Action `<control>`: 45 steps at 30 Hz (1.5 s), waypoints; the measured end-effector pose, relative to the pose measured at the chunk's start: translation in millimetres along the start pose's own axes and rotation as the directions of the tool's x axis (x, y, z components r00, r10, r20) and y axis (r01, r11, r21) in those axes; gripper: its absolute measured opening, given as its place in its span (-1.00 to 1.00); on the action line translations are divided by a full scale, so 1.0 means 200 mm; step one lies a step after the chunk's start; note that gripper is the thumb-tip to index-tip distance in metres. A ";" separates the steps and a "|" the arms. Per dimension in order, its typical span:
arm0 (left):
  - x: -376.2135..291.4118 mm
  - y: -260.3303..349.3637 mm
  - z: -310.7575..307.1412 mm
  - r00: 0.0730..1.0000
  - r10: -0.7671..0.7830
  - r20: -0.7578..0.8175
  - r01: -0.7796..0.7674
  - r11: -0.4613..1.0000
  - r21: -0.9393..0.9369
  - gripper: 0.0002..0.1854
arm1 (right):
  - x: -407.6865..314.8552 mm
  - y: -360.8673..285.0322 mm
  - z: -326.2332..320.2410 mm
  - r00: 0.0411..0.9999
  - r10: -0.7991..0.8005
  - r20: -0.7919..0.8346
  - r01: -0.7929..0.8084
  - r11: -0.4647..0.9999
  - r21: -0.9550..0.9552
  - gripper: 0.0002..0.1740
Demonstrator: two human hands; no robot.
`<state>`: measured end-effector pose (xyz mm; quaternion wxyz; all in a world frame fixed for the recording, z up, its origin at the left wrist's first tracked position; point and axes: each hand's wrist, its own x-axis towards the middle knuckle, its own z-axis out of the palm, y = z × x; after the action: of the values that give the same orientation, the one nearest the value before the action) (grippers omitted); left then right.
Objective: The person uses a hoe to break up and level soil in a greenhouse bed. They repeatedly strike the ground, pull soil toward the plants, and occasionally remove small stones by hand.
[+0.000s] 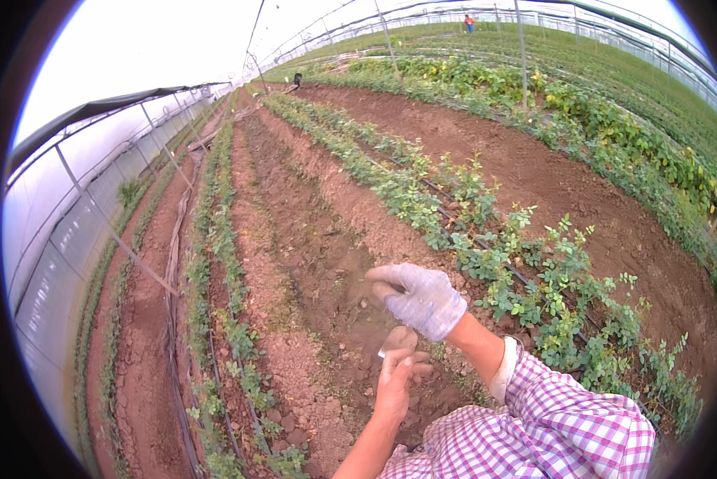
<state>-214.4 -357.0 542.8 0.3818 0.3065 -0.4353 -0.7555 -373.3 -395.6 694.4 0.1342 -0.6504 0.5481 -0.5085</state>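
Observation:
My left hand (396, 381) is bare and sits low in the middle, its fingers curled round the lower edge of a small, flat, rounded brownish object (401, 340) with a pale edge. What that object is cannot be told. Just above it is my right hand (423, 299), in a light grey-white work glove, with the index finger and thumb stretched to the left and close together. No item shows between those fingertips. A checked sleeve (562, 407) covers the right upper arm. Both hands are over the soil furrow (328, 263) between two planted beds.
Leafy shrubs (514, 269), perhaps young roses, line a bed with a black drip hose at right. Another planted row (214, 239) runs at left. Slanting metal poles (116, 233) stand by the plastic greenhouse wall. A person in red (469, 24) is far off.

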 end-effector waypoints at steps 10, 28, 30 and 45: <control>0.60 0.41 0.40 0.885 0.464 0.036 -0.465 0.885 0.006 -0.40 | 0.74 0.17 0.07 0.846 0.260 0.467 0.058 0.824 -0.564 -0.61; 0.60 0.63 0.26 0.741 0.671 0.032 -0.436 0.445 0.782 -0.81 | 0.97 0.11 0.32 0.585 0.247 0.772 0.420 0.722 -0.550 -0.72; 0.59 0.68 0.20 0.802 0.593 0.070 -0.398 0.444 0.803 -0.82 | 0.97 0.12 0.32 0.622 0.180 0.762 0.461 0.703 -0.542 -0.73; -0.41 1.08 0.37 0.332 0.908 0.254 -0.862 0.402 -0.310 -0.69 | 1.00 0.27 0.35 0.762 0.183 0.621 0.168 0.871 -0.462 -0.64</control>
<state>-162.9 -328.1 778.2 0.6545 -0.1579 -0.5506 -0.4935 -370.2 -611.0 726.4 0.1471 -0.7948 0.5810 -0.0954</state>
